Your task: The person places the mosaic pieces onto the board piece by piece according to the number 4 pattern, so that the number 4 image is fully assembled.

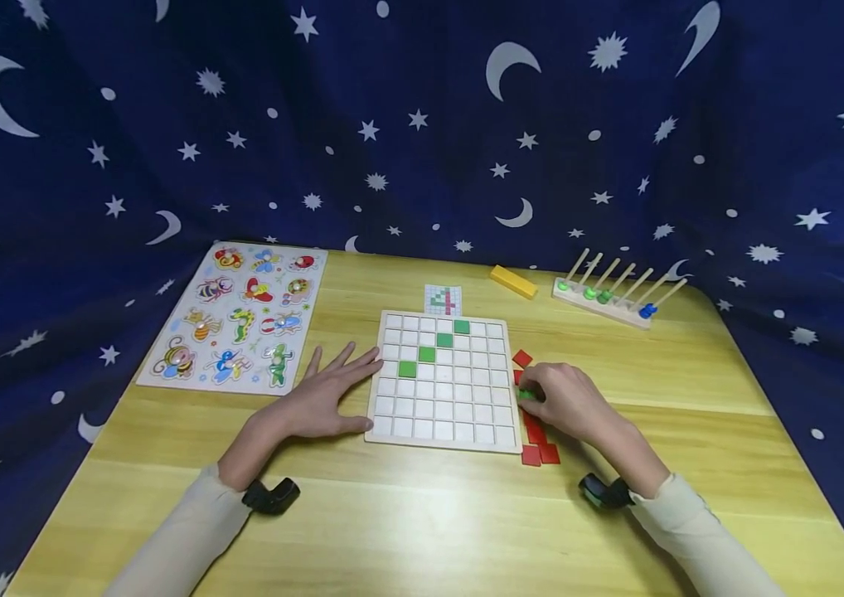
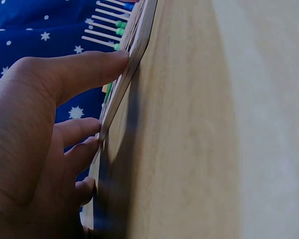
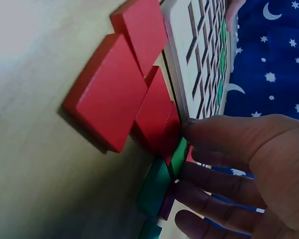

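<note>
The white grid board [image 1: 443, 388] with a wooden frame lies mid-table. Several green tiles [image 1: 427, 355] sit in its cells along a diagonal rising to the right. My left hand [image 1: 325, 398] is spread at the board's left side, thumb and fingertips touching the frame, as the left wrist view also shows. Just off the board's right edge, my right hand [image 1: 567, 400] has curled fingers around a green tile [image 3: 179, 157] that seems pinched, though the fingertips partly hide it. Loose red tiles [image 3: 109, 94] and another green tile [image 3: 155, 188] lie about those fingers.
A small pattern card [image 1: 443, 300] lies at the board's far edge. To the left is an insect peg puzzle [image 1: 231, 319]. Farther back are a yellow block [image 1: 514, 282] and a peg stand [image 1: 601, 308] with beads. A starry dark blue cloth [image 1: 422, 124] surrounds the table.
</note>
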Demonstrator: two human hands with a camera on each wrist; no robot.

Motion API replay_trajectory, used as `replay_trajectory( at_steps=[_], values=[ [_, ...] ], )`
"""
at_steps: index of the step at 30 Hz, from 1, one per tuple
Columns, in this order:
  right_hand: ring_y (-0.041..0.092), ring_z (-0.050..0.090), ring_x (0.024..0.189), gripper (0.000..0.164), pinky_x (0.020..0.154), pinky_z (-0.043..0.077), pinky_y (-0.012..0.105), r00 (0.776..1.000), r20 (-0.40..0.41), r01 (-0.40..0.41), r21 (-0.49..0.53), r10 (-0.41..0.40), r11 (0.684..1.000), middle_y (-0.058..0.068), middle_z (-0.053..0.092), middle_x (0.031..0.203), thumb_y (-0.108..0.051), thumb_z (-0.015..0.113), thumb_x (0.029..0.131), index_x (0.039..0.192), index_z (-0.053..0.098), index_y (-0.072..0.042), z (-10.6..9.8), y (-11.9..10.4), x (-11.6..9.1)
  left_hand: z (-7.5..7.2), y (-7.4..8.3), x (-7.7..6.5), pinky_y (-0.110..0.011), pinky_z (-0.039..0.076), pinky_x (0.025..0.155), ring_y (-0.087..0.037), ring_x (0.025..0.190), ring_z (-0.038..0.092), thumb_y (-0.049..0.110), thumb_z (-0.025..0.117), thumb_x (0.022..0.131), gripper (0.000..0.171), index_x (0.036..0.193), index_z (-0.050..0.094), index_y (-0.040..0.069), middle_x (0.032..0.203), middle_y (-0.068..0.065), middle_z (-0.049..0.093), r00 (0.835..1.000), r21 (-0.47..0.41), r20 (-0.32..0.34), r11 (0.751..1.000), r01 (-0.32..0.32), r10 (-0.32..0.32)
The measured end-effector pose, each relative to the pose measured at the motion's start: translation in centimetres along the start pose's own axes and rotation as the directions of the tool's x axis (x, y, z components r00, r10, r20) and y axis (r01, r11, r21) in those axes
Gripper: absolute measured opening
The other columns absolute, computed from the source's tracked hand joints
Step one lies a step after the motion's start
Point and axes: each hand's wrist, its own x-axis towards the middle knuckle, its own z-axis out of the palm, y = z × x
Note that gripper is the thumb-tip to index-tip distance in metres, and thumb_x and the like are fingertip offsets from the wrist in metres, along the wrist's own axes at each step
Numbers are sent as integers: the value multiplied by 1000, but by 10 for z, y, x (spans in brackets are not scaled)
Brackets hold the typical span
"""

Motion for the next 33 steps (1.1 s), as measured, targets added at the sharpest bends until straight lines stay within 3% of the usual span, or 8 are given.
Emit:
replay_trajectory(
  at_steps=[5,10,17,23,33],
  values=[
    [10,49,61,13,58,45,29,1000,19,-4,-2,4,1000,-5,62,71,-13,86,77,81,75,-10,-2,-2,0,-1,0,0,-65,-11,114,-31,152,5,55,71,86,90,159,30,22,166,4,17,1000,4,1,1000,-7,7],
    [12,50,62,13,58,44,30,999,17,-27,-26,27,999,-2,64,74,-12,84,76,84,74,-8,-2,-5,4,-1,-1,0,-65,-11,113,-32,152,5,54,72,85,91,159,31,21,166,3,17,1000,3,-2,1000,-4,4],
    [14,40,55,17,51,31,29,998,-19,-67,-98,65,993,-3,43,60,-15,78,75,71,62,-9,4,-6,6,0,-1,1,-65,-12,113,-32,152,5,54,72,85,90,159,31,20,166,2,17,1000,-7,2,1000,-8,8],
    [14,46,56,17,49,38,29,991,-114,-80,-69,72,994,-1,53,67,-18,79,76,80,68,-7,4,-4,1,1,-2,2,-63,-13,114,-29,152,3,56,70,86,90,159,29,23,166,5,15,1000,4,13,1000,4,-4],
    [12,57,63,17,53,50,26,974,-222,46,35,-37,998,4,60,80,-12,77,77,89,69,-4,3,-10,9,1,-4,2,-63,-13,114,-29,152,3,57,69,86,90,159,29,23,166,5,15,1000,11,11,1000,0,-1]
  ],
)
